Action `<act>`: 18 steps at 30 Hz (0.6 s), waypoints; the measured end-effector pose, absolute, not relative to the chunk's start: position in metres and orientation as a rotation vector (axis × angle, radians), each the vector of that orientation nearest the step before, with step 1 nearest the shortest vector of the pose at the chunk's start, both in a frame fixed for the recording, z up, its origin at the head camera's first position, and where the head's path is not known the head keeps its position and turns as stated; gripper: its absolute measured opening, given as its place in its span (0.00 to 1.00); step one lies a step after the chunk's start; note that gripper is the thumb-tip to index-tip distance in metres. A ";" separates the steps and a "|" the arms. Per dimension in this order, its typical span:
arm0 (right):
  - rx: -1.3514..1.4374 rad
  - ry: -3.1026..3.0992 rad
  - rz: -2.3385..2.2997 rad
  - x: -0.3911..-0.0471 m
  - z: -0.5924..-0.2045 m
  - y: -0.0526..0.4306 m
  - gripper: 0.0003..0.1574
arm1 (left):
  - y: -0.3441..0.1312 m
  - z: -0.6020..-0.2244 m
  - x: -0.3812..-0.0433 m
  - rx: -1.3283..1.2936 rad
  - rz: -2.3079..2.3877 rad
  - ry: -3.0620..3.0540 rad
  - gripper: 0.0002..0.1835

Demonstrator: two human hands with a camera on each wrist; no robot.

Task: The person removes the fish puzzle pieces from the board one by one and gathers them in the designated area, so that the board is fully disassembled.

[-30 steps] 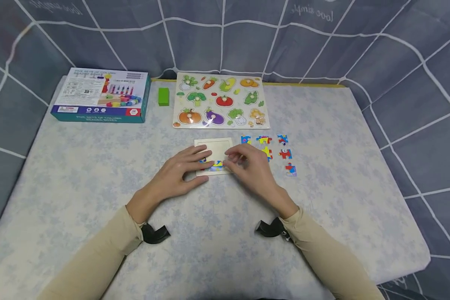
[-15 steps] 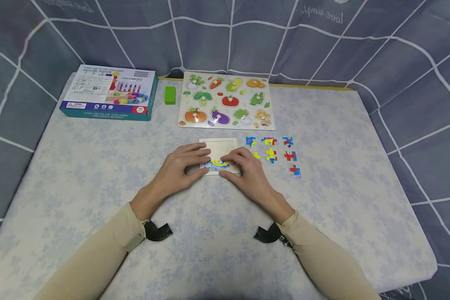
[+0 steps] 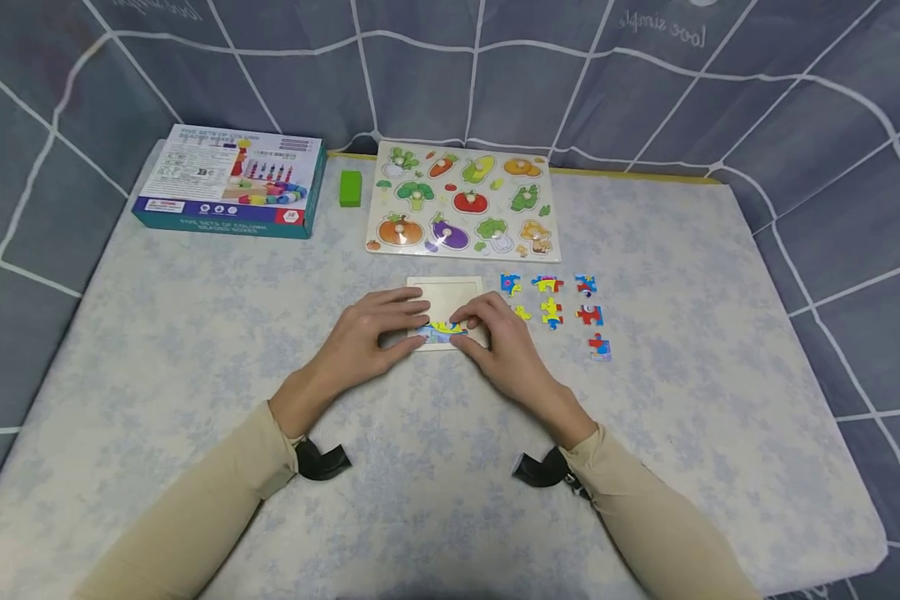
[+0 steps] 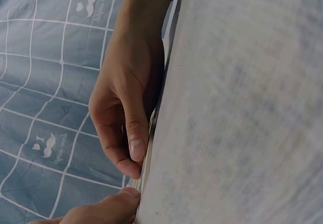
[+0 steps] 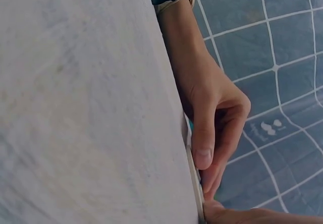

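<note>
A small pale wooden puzzle tray [image 3: 442, 288] lies on the table in the head view. Joined jigsaw pieces [image 3: 441, 331], yellow and blue, fill part of its lower side. My left hand [image 3: 354, 335] rests on the tray's left side, fingers fairly straight, thumb near the lower edge. From the right, my right hand [image 3: 504, 343] holds a puzzle piece at the end of that row between thumb and index finger; the fingers partly hide it. In the right wrist view only the tray's thin edge [image 5: 196, 183] shows under the fingertips, and the pieces are out of sight.
Several loose jigsaw pieces [image 3: 551, 312] lie right of the tray. Behind it are a vegetable peg puzzle board [image 3: 461, 200], a green block [image 3: 350, 189] and a bead-toy box [image 3: 228, 183]. A grey checked curtain [image 3: 420, 75] hangs behind the table [image 3: 435, 500].
The right thumb and index finger have spread apart over the row's right end and settled there. The left fingers have shifted slightly, uncovering more of the row. The head view has turned a little.
</note>
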State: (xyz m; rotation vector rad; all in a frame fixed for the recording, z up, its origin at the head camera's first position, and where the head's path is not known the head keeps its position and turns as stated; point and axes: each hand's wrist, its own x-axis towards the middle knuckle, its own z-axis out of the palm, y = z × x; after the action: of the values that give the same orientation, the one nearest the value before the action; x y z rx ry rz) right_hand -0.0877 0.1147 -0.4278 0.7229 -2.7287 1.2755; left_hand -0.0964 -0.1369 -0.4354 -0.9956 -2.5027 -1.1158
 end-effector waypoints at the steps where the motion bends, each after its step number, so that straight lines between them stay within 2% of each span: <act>1: 0.719 -2.728 1.257 -0.087 -0.428 0.114 0.13 | -0.137 -0.435 -0.096 -0.996 -1.118 -2.504 0.17; 11: 0.710 -2.711 1.238 -0.088 -0.428 0.114 0.14 | -0.138 -0.435 -0.098 -1.013 -1.099 -2.540 0.20; 14: 0.725 -2.710 1.247 -0.089 -0.428 0.114 0.10 | -0.138 -0.434 -0.098 -1.011 -1.097 -2.559 0.20; 18: 0.726 -2.697 1.223 -0.088 -0.429 0.114 0.12 | -0.138 -0.434 -0.097 -1.008 -1.095 -2.586 0.21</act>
State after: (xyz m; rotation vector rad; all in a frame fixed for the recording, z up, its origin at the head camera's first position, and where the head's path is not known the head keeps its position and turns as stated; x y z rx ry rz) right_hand -0.0881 0.1140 -0.4290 0.7255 -2.6971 1.2226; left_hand -0.0973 -0.1378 -0.4339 -1.0076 -2.5861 -1.0948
